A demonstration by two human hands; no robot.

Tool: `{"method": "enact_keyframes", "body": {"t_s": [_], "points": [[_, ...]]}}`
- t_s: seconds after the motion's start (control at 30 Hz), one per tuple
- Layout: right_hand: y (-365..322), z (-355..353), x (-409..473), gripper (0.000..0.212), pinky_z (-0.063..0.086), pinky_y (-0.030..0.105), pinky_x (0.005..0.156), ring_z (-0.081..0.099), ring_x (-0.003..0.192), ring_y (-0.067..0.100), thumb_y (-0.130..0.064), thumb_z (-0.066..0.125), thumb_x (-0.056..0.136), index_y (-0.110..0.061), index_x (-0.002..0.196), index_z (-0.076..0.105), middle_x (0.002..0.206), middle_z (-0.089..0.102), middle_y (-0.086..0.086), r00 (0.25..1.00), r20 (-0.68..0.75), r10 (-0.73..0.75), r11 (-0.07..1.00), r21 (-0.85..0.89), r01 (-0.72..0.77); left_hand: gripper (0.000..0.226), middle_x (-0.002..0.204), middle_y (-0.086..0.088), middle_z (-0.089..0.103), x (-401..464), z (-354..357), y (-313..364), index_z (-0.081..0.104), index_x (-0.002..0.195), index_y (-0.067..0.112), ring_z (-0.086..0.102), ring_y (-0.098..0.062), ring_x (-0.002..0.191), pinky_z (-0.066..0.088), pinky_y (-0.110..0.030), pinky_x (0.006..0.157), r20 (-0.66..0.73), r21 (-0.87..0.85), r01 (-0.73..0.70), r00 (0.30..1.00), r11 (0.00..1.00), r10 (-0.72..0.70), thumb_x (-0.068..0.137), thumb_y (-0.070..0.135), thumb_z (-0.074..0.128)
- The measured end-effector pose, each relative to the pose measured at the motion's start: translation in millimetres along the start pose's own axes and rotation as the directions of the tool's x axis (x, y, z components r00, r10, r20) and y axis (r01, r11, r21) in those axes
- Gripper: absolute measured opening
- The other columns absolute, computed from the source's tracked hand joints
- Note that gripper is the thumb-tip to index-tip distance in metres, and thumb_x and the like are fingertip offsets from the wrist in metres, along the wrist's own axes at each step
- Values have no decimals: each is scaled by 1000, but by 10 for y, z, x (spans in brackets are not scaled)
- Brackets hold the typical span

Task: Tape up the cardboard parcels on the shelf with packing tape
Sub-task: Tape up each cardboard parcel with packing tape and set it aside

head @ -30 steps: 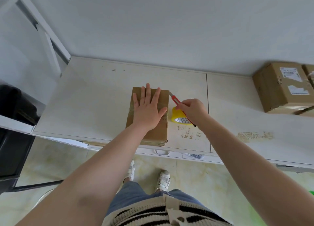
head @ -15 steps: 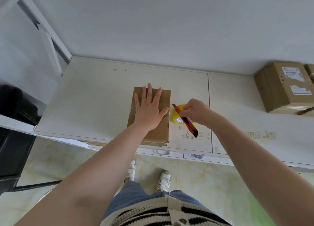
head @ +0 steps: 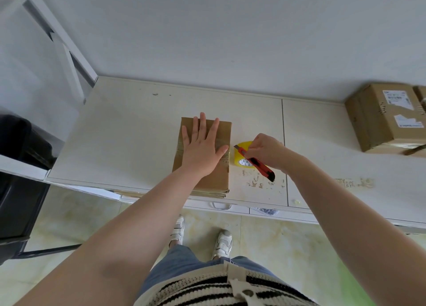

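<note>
Cardboard parcel [head: 221, 133], brown and rectangular, lies flat near the centre of the frame on a pale shelf [head: 129, 139], its near end at the shelf's front edge. A band of clear packing tape [head: 224, 154] crosses its top from side to side, glossy and slightly wrinkled. The left hand [head: 202, 148] rests palm down on the parcel with fingers straight and spread, covering much of the tape band. Just right of the parcel sits a yellow tape roll [head: 242, 159], partly hidden behind the right hand [head: 265, 150]. That hand pinches a red utility knife [head: 255, 161], its tip pointing toward the parcel and its dark end toward the lower right. Whether the blade touches the tape is hard to make out. At the right edge of the frame another labelled box [head: 387, 119] is cut off by the border.
</note>
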State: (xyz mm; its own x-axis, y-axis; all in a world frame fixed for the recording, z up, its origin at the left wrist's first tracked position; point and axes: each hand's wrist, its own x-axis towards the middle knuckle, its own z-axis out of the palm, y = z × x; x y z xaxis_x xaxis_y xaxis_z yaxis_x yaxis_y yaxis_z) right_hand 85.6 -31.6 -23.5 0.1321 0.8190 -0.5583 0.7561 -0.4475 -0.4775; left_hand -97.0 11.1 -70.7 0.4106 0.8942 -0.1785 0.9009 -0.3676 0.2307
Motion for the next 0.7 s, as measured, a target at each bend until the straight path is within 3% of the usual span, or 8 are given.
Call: {"method": "enact_keyframes", "body": {"t_s": [0.1, 0.2, 0.27, 0.37, 0.47, 0.6, 0.63, 0.7], "points": [[28, 64, -15, 32, 39, 33, 75, 45, 64, 19, -24, 55, 92, -2, 69, 58, 77, 48, 8, 993, -112, -28, 998, 56, 35, 75, 161, -9, -27, -2, 1, -6, -11, 157, 29, -25, -27, 148, -19, -50, 115, 9, -13, -3, 1000, 1000, 3, 100, 58, 29], [162, 94, -81, 32, 34, 27, 56, 39, 56, 16, -18, 51, 98, -6, 68, 50, 64, 43, 5, 937, -349, 29, 890, 436, 135, 75, 161, -10, -27, -1, 0, -12, -12, 157, 28, -25, -28, 148, -19, -51, 115, 20, -6, -7, 1000, 1000, 7, 101, 58, 27], [377, 76, -59, 29, 37, 30, 61, 44, 62, 19, -18, 50, 99, -4, 73, 54, 68, 47, 9, 869, -468, 163, 787, 592, 171, 75, 161, -11, -27, 4, -3, -5, -12, 157, 27, -25, -28, 148, -19, -51, 115, 20, -9, -5, 1000, 1000, 5, 101, 58, 28], [767, 146, -2, 29, 35, 31, 58, 47, 62, 23, -22, 47, 101, -1, 84, 58, 71, 53, 11, 830, -461, 314, 848, 528, -27, 76, 161, -12, -27, 3, 0, 12, -11, 157, 27, -24, -29, 149, -18, -52, 116, 22, -9, -3, 1000, 1000, 3, 101, 56, 30], [1019, 301, 24, 27, 32, 27, 48, 44, 52, 20, -21, 48, 102, 1, 95, 62, 69, 55, 10, 881, -325, 343, 892, 406, -198, 76, 161, -12, -27, 6, -5, 12, -11, 157, 27, -24, -29, 149, -17, -52, 116, 20, -11, -8, 1000, 1000, 8, 101, 57, 31], [1019, 339, 74, 27, 41, 30, 60, 55, 74, 23, -31, 52, 100, -7, 111, 56, 102, 57, 13, 855, -313, 415, 905, 236, -353, 76, 161, -12, -27, 5, -19, 14, -11, 157, 27, -25, -28, 148, -17, -52, 116, 27, -17, -6, 1000, 1000, 6, 101, 56, 32], [946, 301, 87, 30, 44, 32, 68, 58, 87, 26, -33, 52, 99, -9, 117, 54, 113, 54, 13, 834, -363, 415, 907, 230, -351, 76, 161, -12, -27, 3, -17, 13, -11, 157, 26, -25, -28, 148, -18, -52, 115, 25, -13, -6, 1000, 1000, 7, 101, 56, 31], [722, 183, 145, 31, 46, 34, 84, 57, 105, 26, -30, 57, 96, -14, 122, 55, 123, 51, 10, 841, -480, 249, 962, 220, -159, 76, 161, -12, -27, 0, -8, 5, -11, 157, 26, -24, -29, 149, -19, -51, 115, 21, -7, -11, 1000, 1000, 11, 101, 56, 30]]}}
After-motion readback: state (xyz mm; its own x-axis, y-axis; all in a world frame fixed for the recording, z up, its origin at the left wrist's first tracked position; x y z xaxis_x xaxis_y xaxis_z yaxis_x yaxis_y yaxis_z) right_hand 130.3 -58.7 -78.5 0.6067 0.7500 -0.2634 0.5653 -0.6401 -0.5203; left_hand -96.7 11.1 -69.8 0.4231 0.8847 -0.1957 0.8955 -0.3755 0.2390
